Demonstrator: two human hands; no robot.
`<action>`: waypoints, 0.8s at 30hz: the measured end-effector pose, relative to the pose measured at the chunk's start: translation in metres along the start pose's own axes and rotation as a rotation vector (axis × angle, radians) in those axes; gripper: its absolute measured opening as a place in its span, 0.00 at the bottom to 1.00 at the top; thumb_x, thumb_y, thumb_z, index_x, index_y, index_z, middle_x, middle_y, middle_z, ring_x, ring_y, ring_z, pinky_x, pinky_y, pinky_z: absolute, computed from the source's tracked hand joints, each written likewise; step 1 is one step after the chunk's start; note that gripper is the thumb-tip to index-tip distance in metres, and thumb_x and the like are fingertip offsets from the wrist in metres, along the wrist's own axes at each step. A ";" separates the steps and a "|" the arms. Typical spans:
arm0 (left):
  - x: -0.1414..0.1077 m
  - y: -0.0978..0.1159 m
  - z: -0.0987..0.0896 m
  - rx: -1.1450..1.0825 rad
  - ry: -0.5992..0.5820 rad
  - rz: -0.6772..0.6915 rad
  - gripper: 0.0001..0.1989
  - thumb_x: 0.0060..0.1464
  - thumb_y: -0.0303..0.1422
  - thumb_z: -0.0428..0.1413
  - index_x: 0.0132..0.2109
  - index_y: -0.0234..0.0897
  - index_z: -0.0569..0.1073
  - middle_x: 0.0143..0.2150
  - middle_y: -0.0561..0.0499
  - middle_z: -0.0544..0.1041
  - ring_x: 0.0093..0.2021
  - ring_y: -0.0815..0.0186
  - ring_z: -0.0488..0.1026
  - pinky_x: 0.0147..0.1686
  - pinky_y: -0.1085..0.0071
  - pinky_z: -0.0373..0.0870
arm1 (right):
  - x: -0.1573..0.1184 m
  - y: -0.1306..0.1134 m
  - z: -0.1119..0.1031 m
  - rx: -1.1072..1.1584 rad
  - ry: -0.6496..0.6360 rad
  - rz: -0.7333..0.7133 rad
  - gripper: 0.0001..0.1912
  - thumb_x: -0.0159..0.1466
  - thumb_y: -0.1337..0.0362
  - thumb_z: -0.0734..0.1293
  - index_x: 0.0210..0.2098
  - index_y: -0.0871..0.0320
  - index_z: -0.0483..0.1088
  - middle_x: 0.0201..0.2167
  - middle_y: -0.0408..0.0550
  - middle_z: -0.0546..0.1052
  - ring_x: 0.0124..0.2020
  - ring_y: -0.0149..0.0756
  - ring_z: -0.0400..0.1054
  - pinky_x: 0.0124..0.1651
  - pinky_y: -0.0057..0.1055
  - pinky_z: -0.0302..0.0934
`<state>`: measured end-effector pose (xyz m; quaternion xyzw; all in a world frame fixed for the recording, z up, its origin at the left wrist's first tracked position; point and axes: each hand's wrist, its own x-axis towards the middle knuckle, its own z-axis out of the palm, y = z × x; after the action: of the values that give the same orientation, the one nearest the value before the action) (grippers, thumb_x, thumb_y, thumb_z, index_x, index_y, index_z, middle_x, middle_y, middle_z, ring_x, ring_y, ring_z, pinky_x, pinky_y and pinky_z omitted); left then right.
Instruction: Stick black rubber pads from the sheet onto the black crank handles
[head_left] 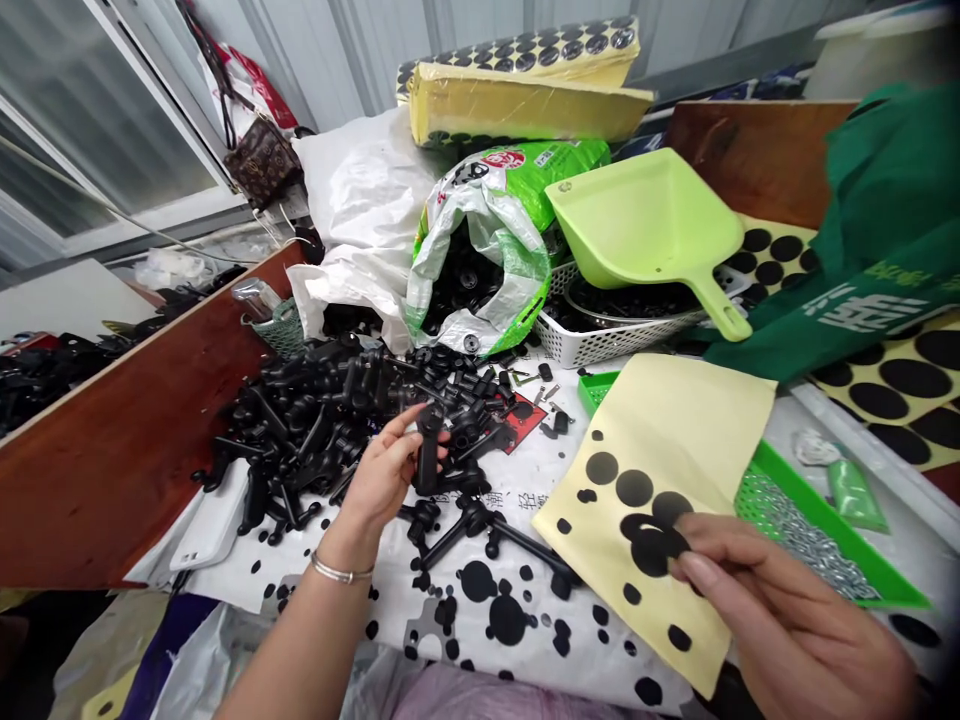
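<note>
My left hand (386,465), with a bracelet at its wrist, grips a black plastic part (428,450) with a rounded top end, held upright. Behind it spreads a heap of similar black plastic parts (300,410). My right hand (787,610) pinches a round black sticker (654,548) between thumb and forefinger. That sticker is over a yellow backing sheet (675,400), on which several other black discs and smaller dots sit. Loose black discs (507,620) and dots lie on the white table cover below.
A green basket (896,590) of small metal pieces lies under the sheet's right side. A light green dustpan (652,215) rests on a white basket (592,345). Behind the heap stand an open green-and-white bag (517,270) and a white sack (367,180). A wooden board (150,420) borders the left.
</note>
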<state>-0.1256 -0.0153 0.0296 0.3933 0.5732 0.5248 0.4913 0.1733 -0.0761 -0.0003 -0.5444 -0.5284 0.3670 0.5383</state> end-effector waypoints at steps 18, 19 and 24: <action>-0.054 -0.014 0.055 -0.198 -0.580 -0.045 0.24 0.51 0.29 0.58 0.56 0.38 0.67 0.39 0.48 0.77 0.35 0.67 0.72 0.39 0.70 0.66 | 0.032 -0.047 0.049 0.523 -0.495 0.408 0.07 0.55 0.62 0.70 0.23 0.58 0.72 0.45 0.49 0.72 0.49 0.41 0.64 0.53 0.37 0.56; -0.054 -0.013 0.055 -0.207 -0.591 -0.046 0.25 0.50 0.29 0.59 0.56 0.38 0.68 0.41 0.47 0.76 0.35 0.67 0.72 0.39 0.70 0.67 | 0.032 -0.046 0.049 0.516 -0.491 0.402 0.08 0.54 0.62 0.70 0.23 0.58 0.71 0.45 0.49 0.72 0.49 0.41 0.64 0.53 0.37 0.56; -0.057 -0.009 0.059 -0.195 -0.601 -0.066 0.25 0.49 0.31 0.60 0.56 0.39 0.68 0.46 0.44 0.76 0.37 0.65 0.72 0.41 0.68 0.68 | 0.032 -0.041 0.048 0.505 -0.484 0.378 0.07 0.55 0.63 0.69 0.23 0.58 0.71 0.45 0.48 0.72 0.48 0.39 0.65 0.52 0.36 0.57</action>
<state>-0.0560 -0.0592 0.0317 0.4629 0.3616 0.4214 0.6910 0.1252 -0.0414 0.0375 -0.3803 -0.4239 0.6957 0.4379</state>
